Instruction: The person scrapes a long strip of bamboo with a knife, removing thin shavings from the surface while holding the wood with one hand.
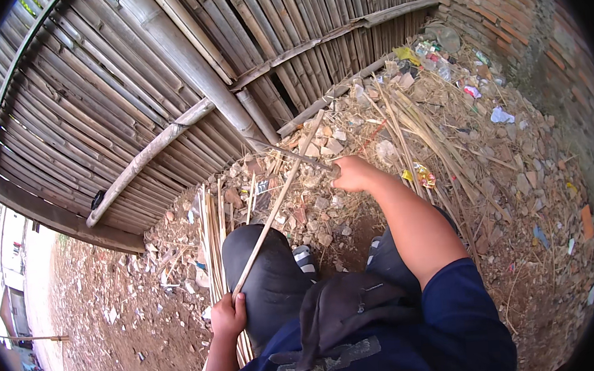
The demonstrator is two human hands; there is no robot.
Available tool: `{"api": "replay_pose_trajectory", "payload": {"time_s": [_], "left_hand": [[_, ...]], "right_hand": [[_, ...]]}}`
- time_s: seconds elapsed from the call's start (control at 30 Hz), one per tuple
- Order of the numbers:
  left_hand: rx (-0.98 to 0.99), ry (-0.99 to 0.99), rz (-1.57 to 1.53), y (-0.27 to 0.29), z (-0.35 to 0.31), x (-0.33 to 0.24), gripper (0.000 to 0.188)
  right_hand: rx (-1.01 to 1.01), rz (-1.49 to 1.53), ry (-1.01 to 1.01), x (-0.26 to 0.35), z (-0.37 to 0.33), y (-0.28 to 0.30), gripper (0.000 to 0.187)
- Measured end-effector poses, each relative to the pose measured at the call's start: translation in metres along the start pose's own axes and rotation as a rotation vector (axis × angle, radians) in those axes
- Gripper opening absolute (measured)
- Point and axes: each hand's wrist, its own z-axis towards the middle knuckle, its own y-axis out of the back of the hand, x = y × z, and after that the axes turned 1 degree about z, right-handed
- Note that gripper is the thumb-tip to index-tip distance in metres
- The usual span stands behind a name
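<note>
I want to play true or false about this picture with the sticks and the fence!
1. The left hand holds the near end of a long bamboo strip. True.
2. The right hand grips a knife against that strip. True.
3. The fence is made of metal wire. False: it is bamboo.
4. The wall on the right is brick. True.
5. The ground is clean tile. False: it is dirt strewn with rubble and litter.

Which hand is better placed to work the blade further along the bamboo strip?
Probably the right hand: it grips the blade where it meets the bamboo strip out front. The left hand clamps the strip's near end beside the knee, only steadying it.
</note>
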Motion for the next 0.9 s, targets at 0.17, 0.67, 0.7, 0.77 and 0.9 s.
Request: {"api": "replay_pose_trajectory", "payload": {"time_s": [0.17, 0.67, 0.7, 0.77, 0.9], "left_hand": [[0.0, 0.012, -0.061, -0.009, -0.001, 0.007, 0.044], [0.403, 0.176, -0.215, 0.025, -0.007, 0.002, 0.051], [0.396, 0.171, -0.215, 0.026, -0.006, 0.0, 0.051], [0.399, 0.163, -0.198, 0.027, -0.005, 0.0, 0.051], [0.375, 0.151, -0.165, 0.024, -0.001, -0.005, 0.052]], "right_hand": [[-0.003, 0.031, -0.011, 0.042, -0.025, 0.014, 0.026], [0.18, -0.182, 0.111, 0.056, -0.04, 0.01, 0.045], [0.184, -0.204, 0.173, 0.062, -0.042, 0.005, 0.042], [0.208, -0.216, 0.191, 0.072, -0.044, 0.003, 0.035], [0.301, -0.066, 0.038, 0.036, -0.014, 0.0, 0.034]]}}
